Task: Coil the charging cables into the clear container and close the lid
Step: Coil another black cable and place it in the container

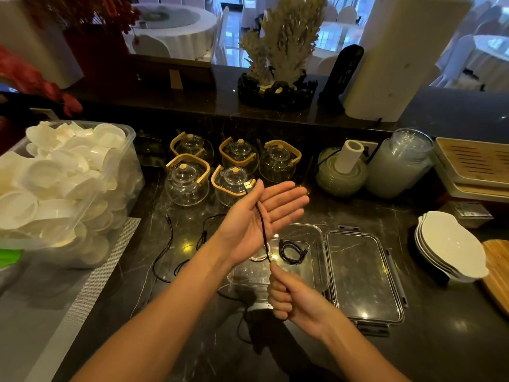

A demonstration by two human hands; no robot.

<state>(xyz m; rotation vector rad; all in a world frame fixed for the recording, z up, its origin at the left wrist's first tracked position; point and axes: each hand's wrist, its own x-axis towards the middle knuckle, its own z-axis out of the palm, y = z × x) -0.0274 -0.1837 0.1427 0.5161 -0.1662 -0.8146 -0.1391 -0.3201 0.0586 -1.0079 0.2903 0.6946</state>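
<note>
My left hand (pixel 261 213) is raised palm up with fingers stretched flat, its thumb pinning the USB plug end of a black cable (pixel 263 227) that runs down across the palm. Below it, my right hand (pixel 286 296) is fisted around the same cable, whose tail trails down over the dark counter. The clear container (pixel 316 271) sits open under my hands and holds a coiled black cable (pixel 292 252) and a pinkish-white cable (pixel 257 257). Its clear lid (pixel 363 277) lies flat just right of it. More loose black cables (pixel 165 252) lie on the counter to the left.
Several glass teapots (pixel 234 175) with wooden handles stand behind my hands. A big clear bin of white dishes (pixel 63 183) fills the left. White plates (pixel 451 246), a wooden board (pixel 498 274), stacked glass bowls (pixel 341 175) and trays (pixel 473 166) crowd the right.
</note>
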